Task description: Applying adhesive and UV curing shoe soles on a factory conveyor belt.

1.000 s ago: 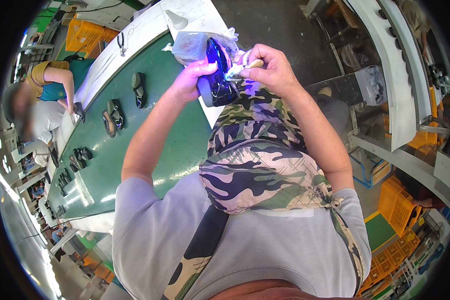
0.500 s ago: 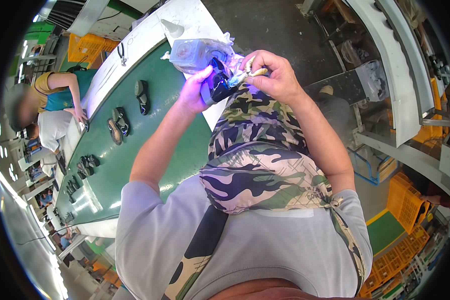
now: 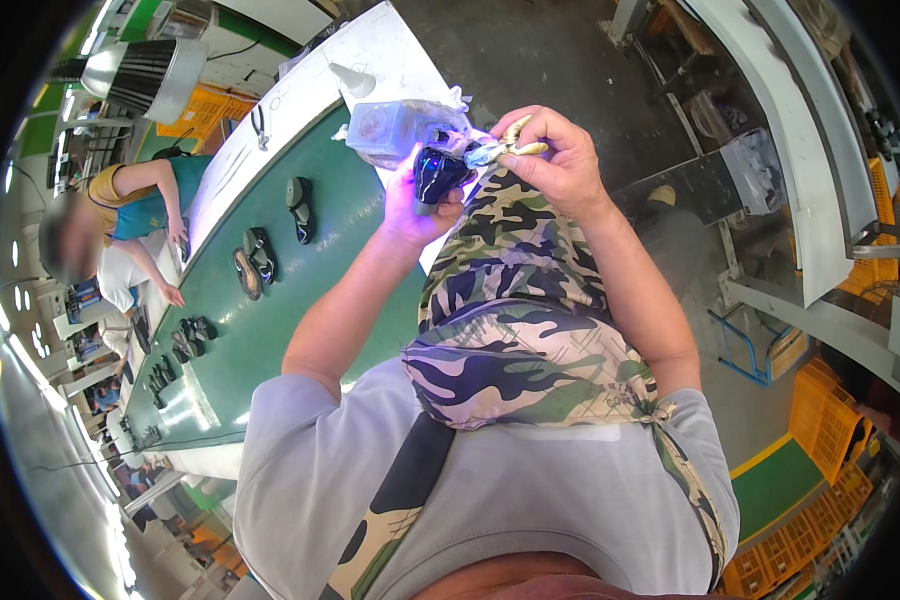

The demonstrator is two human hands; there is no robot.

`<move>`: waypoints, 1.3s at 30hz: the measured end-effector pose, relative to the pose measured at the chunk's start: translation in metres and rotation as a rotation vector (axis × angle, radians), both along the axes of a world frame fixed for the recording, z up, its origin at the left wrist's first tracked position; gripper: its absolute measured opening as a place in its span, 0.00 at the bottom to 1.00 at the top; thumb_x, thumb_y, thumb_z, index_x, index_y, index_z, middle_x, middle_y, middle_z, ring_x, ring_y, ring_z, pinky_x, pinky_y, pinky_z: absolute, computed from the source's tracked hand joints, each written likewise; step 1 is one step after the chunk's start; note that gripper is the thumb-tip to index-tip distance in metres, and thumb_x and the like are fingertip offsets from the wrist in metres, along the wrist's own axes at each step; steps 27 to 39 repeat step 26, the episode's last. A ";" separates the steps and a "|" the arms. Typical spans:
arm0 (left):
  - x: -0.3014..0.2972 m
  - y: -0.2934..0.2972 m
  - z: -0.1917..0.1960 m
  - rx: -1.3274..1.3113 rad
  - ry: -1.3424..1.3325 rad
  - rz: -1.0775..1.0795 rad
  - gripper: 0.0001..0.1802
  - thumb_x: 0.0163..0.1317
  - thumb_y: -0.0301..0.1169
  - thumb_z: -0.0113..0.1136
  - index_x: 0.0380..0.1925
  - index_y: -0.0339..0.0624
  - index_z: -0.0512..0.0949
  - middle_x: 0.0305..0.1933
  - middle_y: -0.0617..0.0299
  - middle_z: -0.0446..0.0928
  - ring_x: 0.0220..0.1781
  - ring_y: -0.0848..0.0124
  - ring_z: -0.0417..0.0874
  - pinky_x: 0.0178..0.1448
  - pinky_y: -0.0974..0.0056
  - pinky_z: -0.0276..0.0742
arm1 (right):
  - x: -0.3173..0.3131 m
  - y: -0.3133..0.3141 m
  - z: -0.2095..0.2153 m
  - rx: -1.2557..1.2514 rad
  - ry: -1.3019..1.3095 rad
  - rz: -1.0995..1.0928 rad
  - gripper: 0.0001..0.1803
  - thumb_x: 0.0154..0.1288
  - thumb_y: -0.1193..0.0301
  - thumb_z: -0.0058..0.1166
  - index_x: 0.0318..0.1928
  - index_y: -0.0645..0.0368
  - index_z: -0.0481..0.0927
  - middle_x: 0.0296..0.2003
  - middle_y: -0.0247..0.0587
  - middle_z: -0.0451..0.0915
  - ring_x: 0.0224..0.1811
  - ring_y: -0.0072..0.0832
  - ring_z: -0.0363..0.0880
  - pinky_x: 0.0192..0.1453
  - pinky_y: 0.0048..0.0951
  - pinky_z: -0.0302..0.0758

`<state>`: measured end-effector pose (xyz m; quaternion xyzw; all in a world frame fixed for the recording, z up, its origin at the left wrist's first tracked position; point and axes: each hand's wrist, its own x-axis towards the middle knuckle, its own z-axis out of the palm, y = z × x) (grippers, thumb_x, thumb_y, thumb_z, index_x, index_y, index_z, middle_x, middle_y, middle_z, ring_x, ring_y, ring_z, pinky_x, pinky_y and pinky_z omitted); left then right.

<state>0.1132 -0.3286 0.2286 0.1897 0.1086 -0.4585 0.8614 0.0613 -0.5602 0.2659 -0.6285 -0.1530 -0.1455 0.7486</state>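
Observation:
My left hand is closed around a glossy black shoe, lit by violet light, at the edge of the white tabletop. Pinched in my right hand is a small pale tool with a bluish-lit tip, close against the shoe; its exact kind is unclear. Pale yellow covers, like finger cots, show at the right fingertips. Just beyond the shoe stands a translucent bluish container wrapped in crumpled plastic.
A green conveyor belt on my left carries several dark shoes and sandals. A white cone-shaped nozzle and black-handled pliers lie on the white ledge. Across the belt, a person works. Orange crates stand at the right.
The shoe has turned in my left hand, and the pale tip stays near it. My view has shifted slightly. The person across the belt has an arm further out.

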 end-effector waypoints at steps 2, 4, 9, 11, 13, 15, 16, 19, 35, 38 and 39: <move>0.004 -0.010 0.004 0.017 -0.012 -0.018 0.32 0.69 0.52 0.44 0.61 0.38 0.72 0.45 0.42 0.79 0.28 0.64 0.81 0.23 0.67 0.74 | 0.001 -0.005 0.007 0.081 -0.060 -0.013 0.11 0.56 0.83 0.62 0.30 0.59 0.71 0.42 0.44 0.81 0.43 0.24 0.78 0.49 0.27 0.75; 0.011 -0.014 -0.007 -0.053 -0.070 -0.061 0.30 0.73 0.54 0.42 0.58 0.42 0.75 0.46 0.46 0.83 0.31 0.60 0.87 0.25 0.64 0.82 | 0.000 -0.011 0.012 0.042 -0.087 -0.073 0.11 0.56 0.84 0.61 0.31 0.60 0.72 0.41 0.44 0.81 0.45 0.26 0.79 0.51 0.28 0.75; 0.013 -0.051 0.036 0.097 -0.184 -0.067 0.30 0.71 0.51 0.43 0.59 0.39 0.74 0.42 0.44 0.83 0.33 0.59 0.88 0.32 0.56 0.88 | -0.008 -0.052 -0.019 0.158 -0.043 -0.220 0.12 0.57 0.82 0.64 0.33 0.58 0.72 0.44 0.43 0.81 0.47 0.24 0.77 0.54 0.27 0.74; 0.017 -0.078 0.063 0.329 -0.266 0.001 0.35 0.68 0.58 0.46 0.57 0.38 0.76 0.44 0.47 0.84 0.34 0.57 0.87 0.34 0.57 0.88 | -0.019 -0.074 -0.028 0.324 0.014 -0.335 0.11 0.58 0.82 0.64 0.34 0.59 0.73 0.44 0.43 0.81 0.46 0.24 0.78 0.53 0.26 0.74; 0.029 -0.106 0.095 0.170 -0.376 -0.113 0.32 0.67 0.53 0.55 0.60 0.39 0.74 0.50 0.45 0.82 0.46 0.52 0.87 0.41 0.52 0.89 | -0.027 -0.096 -0.052 0.529 0.099 -0.513 0.11 0.56 0.82 0.65 0.35 0.60 0.75 0.41 0.41 0.81 0.43 0.23 0.78 0.50 0.25 0.75; 0.037 -0.142 0.130 0.073 -0.505 -0.097 0.30 0.64 0.41 0.64 0.63 0.40 0.71 0.57 0.47 0.79 0.57 0.49 0.83 0.58 0.43 0.83 | -0.042 -0.118 -0.084 0.550 0.222 -0.681 0.11 0.54 0.81 0.66 0.35 0.60 0.77 0.38 0.36 0.81 0.40 0.22 0.78 0.47 0.25 0.76; 0.035 -0.169 0.154 0.048 -0.548 -0.075 0.31 0.62 0.34 0.66 0.64 0.40 0.70 0.62 0.51 0.77 0.64 0.52 0.78 0.71 0.42 0.71 | -0.052 -0.131 -0.108 0.546 0.285 -0.762 0.11 0.52 0.81 0.67 0.35 0.60 0.78 0.36 0.34 0.80 0.38 0.22 0.78 0.45 0.25 0.76; 0.041 -0.224 0.215 0.057 -0.839 -0.136 0.34 0.61 0.29 0.66 0.67 0.39 0.66 0.65 0.55 0.74 0.66 0.56 0.76 0.76 0.49 0.66 | -0.074 -0.139 -0.163 0.498 0.490 -0.921 0.12 0.50 0.80 0.68 0.35 0.60 0.79 0.32 0.32 0.79 0.36 0.21 0.77 0.41 0.26 0.74; 0.018 -0.345 0.335 0.044 -1.453 0.246 0.34 0.56 0.24 0.67 0.63 0.37 0.64 0.58 0.55 0.74 0.61 0.60 0.76 0.71 0.54 0.68 | -0.096 -0.157 -0.216 0.596 0.668 -0.820 0.12 0.52 0.78 0.69 0.37 0.56 0.80 0.33 0.34 0.82 0.38 0.28 0.81 0.43 0.32 0.77; 0.018 -0.345 0.335 0.044 -1.453 0.246 0.34 0.56 0.24 0.67 0.63 0.37 0.64 0.58 0.55 0.74 0.61 0.60 0.76 0.71 0.54 0.68 | -0.096 -0.157 -0.216 0.596 0.668 -0.820 0.12 0.52 0.78 0.69 0.37 0.56 0.80 0.33 0.34 0.82 0.38 0.28 0.81 0.43 0.32 0.77; 0.018 -0.345 0.335 0.044 -1.453 0.246 0.34 0.56 0.24 0.67 0.63 0.37 0.64 0.58 0.55 0.74 0.61 0.60 0.76 0.71 0.54 0.68 | -0.096 -0.157 -0.216 0.596 0.668 -0.820 0.12 0.52 0.78 0.69 0.37 0.56 0.80 0.33 0.34 0.82 0.38 0.28 0.81 0.43 0.32 0.77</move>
